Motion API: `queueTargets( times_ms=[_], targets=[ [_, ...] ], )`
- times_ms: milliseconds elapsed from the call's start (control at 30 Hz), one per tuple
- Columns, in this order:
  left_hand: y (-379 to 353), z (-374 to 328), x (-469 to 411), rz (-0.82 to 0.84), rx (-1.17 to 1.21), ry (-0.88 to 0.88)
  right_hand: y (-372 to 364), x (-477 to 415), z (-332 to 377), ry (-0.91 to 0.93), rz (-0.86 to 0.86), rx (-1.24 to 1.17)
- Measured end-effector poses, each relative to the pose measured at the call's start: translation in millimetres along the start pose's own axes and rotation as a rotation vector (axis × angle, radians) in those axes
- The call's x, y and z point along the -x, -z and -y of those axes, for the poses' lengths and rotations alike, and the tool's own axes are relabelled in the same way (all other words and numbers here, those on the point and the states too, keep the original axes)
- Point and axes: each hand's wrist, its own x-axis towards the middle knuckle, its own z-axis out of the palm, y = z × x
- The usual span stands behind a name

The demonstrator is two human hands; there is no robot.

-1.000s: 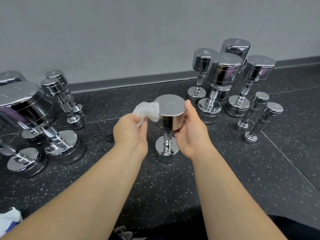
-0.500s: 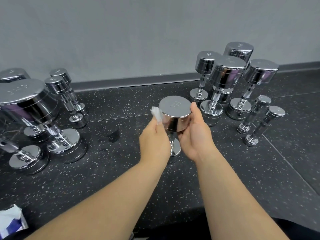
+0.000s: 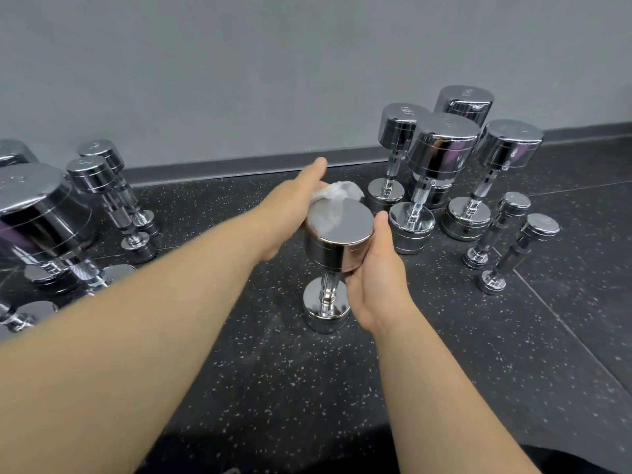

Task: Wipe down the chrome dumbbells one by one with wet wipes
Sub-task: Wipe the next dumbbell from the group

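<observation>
Plainly, the dumbbell (image 3: 337, 248) being cleaned is standing on end on the floor (image 3: 273, 371), near the middle of the scene, so that its upper flat face is lying level and is easy to reach from above. The left hand (image 3: 290, 206) is lying flat over the far left part of that face, fingers stretched out, pressing the wipe (image 3: 338, 195) onto the chrome. The white wad is bunching out past the far rim, which suggests that flat pressure rather than a pinch is doing the work. The right hand (image 3: 376, 278) is cupping the near right side of the upper head, with the thumb running up to the rim and the fingers curling round out of sight. I judge it is bracing the weight so that sideways rubbing is not tipping it off its lower head. Beneath, the knurled handle and lower head are showing bare. A left group (image 3: 37, 213) and a right group (image 3: 441, 148) of other dumbbells are standing apart from this one, probably leaving working room. I cannot tell which of them are already clean.
</observation>
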Motion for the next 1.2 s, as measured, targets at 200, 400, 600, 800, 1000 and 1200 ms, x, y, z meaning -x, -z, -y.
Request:
queueTargets(
  times_ms=[200, 400, 600, 800, 1000, 1200],
  targets=[
    [-13, -56, -19, 0.280, -0.675, -0.064, 7, -9, -2, -0.039, 0.104, -0.346],
    [-14, -62, -27, 0.279, -0.733, 0.190, 9, -1, 7, -0.130, 0.040, -0.481],
    [-51, -86, -19, 0.456, -0.911, 0.107, 13, -1, 6, -0.109, -0.033, -0.533],
    [-59, -90, -12, 0.428, -1.288, 0.050, 23, -3, 5, -0.121, -0.108, -0.611],
    [-62, -77, 2, 0.544, -1.561, -0.166, 21, -1, 4, -0.088, -0.150, -0.574],
    [-43, -51, 28, 0.373, -1.154, -0.423, 17, 16, 3, -0.038, -0.152, -0.488]
  ],
)
